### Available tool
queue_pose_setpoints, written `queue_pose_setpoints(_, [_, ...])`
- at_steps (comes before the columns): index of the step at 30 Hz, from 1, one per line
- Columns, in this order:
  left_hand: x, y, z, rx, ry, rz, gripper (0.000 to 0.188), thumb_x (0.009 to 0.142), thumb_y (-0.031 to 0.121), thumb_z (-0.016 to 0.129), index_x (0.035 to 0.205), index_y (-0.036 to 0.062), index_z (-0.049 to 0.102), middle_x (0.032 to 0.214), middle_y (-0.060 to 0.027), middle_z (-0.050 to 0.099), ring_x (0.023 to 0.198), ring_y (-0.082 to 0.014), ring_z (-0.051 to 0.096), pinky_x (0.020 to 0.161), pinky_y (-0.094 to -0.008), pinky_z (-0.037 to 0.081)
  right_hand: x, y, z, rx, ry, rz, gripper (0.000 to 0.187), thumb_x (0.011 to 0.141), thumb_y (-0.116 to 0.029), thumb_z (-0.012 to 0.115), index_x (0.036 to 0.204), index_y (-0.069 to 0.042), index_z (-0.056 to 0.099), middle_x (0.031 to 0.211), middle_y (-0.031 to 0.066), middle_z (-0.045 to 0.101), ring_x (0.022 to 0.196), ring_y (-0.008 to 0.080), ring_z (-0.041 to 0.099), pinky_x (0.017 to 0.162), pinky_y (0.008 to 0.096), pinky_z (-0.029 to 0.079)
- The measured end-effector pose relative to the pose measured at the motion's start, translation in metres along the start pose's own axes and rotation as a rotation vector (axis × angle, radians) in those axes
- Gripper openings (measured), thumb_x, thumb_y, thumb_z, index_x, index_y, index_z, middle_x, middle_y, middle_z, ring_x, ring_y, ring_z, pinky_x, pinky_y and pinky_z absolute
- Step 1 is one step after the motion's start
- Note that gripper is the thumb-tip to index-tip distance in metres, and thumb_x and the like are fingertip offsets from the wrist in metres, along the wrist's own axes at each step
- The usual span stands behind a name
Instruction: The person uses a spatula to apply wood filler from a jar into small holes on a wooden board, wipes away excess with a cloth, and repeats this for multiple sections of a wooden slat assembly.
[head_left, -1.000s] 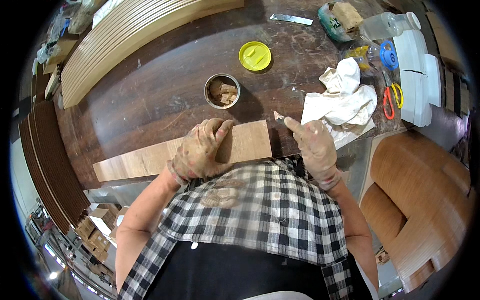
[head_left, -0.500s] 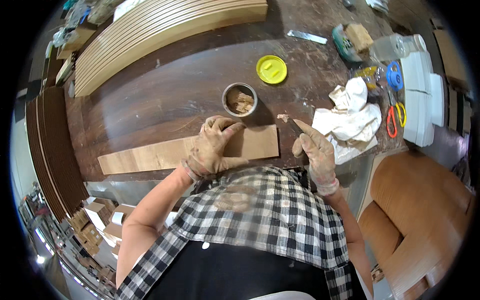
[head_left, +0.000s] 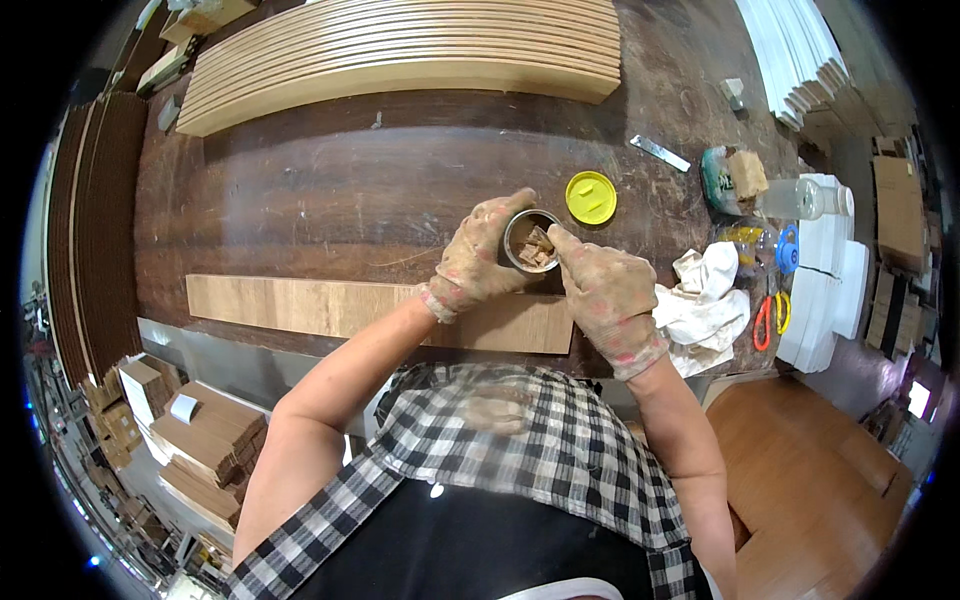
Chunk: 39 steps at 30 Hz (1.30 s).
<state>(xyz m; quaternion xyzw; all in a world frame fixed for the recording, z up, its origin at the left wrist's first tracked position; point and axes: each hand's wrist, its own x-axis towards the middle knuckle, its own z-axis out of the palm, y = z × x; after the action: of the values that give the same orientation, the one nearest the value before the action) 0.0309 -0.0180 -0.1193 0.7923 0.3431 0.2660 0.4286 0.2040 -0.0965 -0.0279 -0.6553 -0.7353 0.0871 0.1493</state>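
My gloved left hand (head_left: 475, 255) is wrapped round a small round can (head_left: 532, 212), steadying it above the far edge of a flat wooden board (head_left: 300, 305). Inside the can lies crumbly brown filler (head_left: 537, 250). My gloved right hand (head_left: 610, 295) is closed at the can's right rim, on a small dark scraper that is now almost wholly hidden by the fingers. The board lies along the near edge of the table, partly covered by my left forearm. A yellow round lid (head_left: 590, 197) rests just beyond the can.
Grooved wooden boards (head_left: 400, 75) lie stacked at the back. To the right are a metal strip (head_left: 660, 153), a clear bottle (head_left: 795, 198), a tan block (head_left: 747, 174), a crumpled white cloth (head_left: 705, 305), scissors (head_left: 763, 322) and white foam-like pieces (head_left: 820, 270). Cartons (head_left: 205, 430) stand lower left.
My left hand has gone from the board to the can and grips it. My right hand has brought the scraper, with filler on its tip earlier, over to the can. The view has shifted.
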Motion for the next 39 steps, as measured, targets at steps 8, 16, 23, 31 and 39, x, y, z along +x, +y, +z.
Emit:
queue_pose_setpoints(8, [0.005,0.001,0.000,0.032,-0.028,0.022,0.080,0.061,0.028,0.091,0.130,0.0099,0.055,0.126,-0.0150,0.060,0.123,-0.0348,0.055,0.106,-0.0451,0.043,0.014,0.011,0.009,0.008,-0.110,-0.077,0.026,0.085,-0.011,0.056,0.108,-0.003,0.067,0.072,0.0141,0.068,0.067,0.0320,0.069,0.057,0.0445,0.053])
queue_pose_setpoints(16, [0.005,0.005,-0.001,0.086,-0.040,0.001,0.075,0.061,0.032,0.090,0.125,0.0088,0.058,0.125,-0.0149,0.061,0.122,-0.0351,0.055,0.104,-0.0457,0.044,0.013,0.009,-0.012,0.144,-0.026,0.001,0.022,0.086,-0.008,0.068,0.107,-0.007,0.073,0.087,0.0173,0.072,0.074,0.0322,0.071,0.066,0.0403,0.056])
queue_pose_setpoints(23, [0.004,0.002,0.001,0.073,-0.056,-0.044,0.075,0.063,0.032,0.089,0.127,0.0090,0.058,0.127,-0.0147,0.061,0.123,-0.0350,0.055,0.104,-0.0457,0.043,0.011,0.006,-0.002,0.010,-0.101,-0.034,0.020,0.084,-0.006,0.069,0.104,-0.007,0.072,0.081,0.0154,0.071,0.072,0.0306,0.071,0.063,0.0400,0.056])
queue_pose_setpoints(31, [0.005,-0.002,0.005,0.082,-0.029,0.007,0.073,0.064,0.034,0.088,0.126,0.0097,0.059,0.124,-0.0149,0.062,0.124,-0.0355,0.054,0.105,-0.0464,0.043,0.013,0.015,0.004,0.082,-0.063,-0.013,0.019,0.086,-0.010,0.068,0.104,-0.007,0.072,0.082,0.0154,0.071,0.072,0.0320,0.070,0.064,0.0421,0.055])
queue_pose_setpoints(39, [0.004,0.006,0.000,0.098,-0.060,-0.037,0.076,0.063,0.036,0.088,0.127,0.0103,0.059,0.125,-0.0153,0.061,0.125,-0.0350,0.053,0.105,-0.0465,0.042,0.011,0.002,-0.004,0.130,-0.153,-0.018,0.013,0.085,-0.008,0.061,0.095,-0.007,0.069,0.077,0.0165,0.069,0.072,0.0345,0.069,0.063,0.0443,0.054])
